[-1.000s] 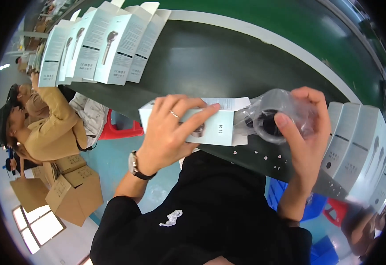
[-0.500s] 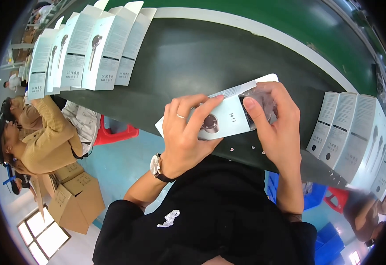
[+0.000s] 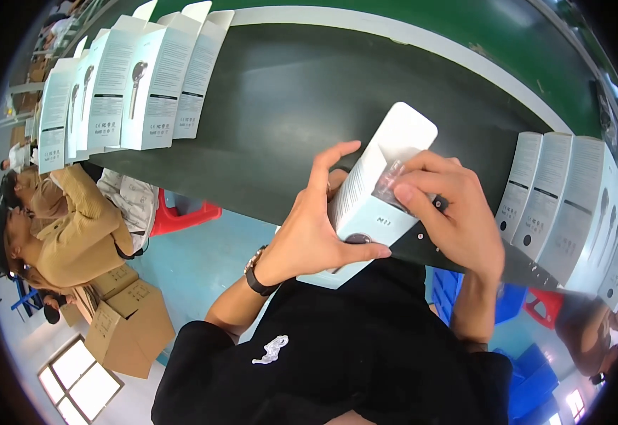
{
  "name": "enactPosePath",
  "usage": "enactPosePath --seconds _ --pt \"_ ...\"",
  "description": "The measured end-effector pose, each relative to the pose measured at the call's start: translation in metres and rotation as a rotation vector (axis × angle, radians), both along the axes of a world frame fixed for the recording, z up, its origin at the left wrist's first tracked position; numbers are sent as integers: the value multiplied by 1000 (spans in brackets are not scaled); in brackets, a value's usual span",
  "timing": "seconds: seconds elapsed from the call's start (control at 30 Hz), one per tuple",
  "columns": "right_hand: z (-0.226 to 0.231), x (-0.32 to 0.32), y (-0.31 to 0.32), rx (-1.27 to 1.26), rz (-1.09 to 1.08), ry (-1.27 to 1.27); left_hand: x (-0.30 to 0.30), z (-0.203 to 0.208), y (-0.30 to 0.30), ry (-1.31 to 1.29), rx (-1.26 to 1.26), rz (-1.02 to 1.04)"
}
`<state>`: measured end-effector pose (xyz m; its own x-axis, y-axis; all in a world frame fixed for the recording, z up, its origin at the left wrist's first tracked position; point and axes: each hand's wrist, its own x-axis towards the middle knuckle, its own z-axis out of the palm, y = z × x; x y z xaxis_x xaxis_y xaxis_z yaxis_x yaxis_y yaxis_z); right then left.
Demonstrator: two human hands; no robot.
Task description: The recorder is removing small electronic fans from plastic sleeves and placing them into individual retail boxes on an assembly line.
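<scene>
Here the left hand [image 3: 316,234] grips the white box [image 3: 369,205]; right hand [image 3: 450,212] fingers pinch clear plastic [image 3: 392,185] into it

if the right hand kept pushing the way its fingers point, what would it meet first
The right hand points left into the open white box where its fingers press clear wrapping; beyond, probably the left hand.

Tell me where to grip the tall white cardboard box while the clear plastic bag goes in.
Grip the white cardboard box around its closed lower half, from the left, as the left hand does. The top is open, and the right hand is pushing the clear bag in there.
</scene>
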<state>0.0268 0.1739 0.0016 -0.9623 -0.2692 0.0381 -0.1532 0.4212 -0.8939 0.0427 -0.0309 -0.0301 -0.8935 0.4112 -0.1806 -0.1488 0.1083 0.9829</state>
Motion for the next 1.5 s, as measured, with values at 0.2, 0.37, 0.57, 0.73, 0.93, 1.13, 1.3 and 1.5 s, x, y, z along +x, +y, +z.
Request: enactPosePath --seconds 0.2,0.37,0.57,0.73,0.93,1.13,1.3,1.5 --pt "14 -1 0 50 33 -198 14 4 8 246 -156 -89" --pt "12 15 -21 14 -429 278 28 0 11 264 -86 27" --pt "-30 55 -18 -306 -80 120 31 -12 4 228 4 -4" --pt "-37 51 -19 -354 0 81 21 -15 -6 326 52 -75" --pt "-47 51 -17 -633 -496 165 7 -7 -12 59 119 -154" --pt "-52 36 -27 -984 -28 -235 19 -30 -12 154 41 -218" --pt "-46 49 -38 -767 -126 -87 31 -41 -5 312 258 -10" --pt "-42 49 -43 -667 -223 -60 33 -42 -7 359 231 10"
